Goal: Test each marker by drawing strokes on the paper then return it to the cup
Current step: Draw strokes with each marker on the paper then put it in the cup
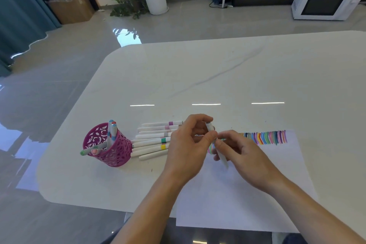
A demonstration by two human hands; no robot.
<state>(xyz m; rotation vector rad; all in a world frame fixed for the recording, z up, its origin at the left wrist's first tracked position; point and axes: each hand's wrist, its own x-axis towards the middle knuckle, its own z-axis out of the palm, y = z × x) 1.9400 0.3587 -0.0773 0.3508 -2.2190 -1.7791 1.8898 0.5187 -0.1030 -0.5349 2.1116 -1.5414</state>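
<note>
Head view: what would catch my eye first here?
The left hand and right hand meet in the middle of the picture, both pinching one white marker above the paper. To their right, a row of bright strokes runs along the paper's far edge. To the left stands a pink cutout cup, with loose markers lying beside it.

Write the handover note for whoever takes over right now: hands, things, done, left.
Left hand: pinches the upper end of the marker.
Right hand: grips the same marker's barrel, above the paper.
Pink cup: stands left, with a few markers in it.
Loose markers: lie in a row between the cup and the left hand.
Done: a row of coloured strokes along the paper's far edge.
Left: return the held marker, then probably work through the loose ones.
</note>
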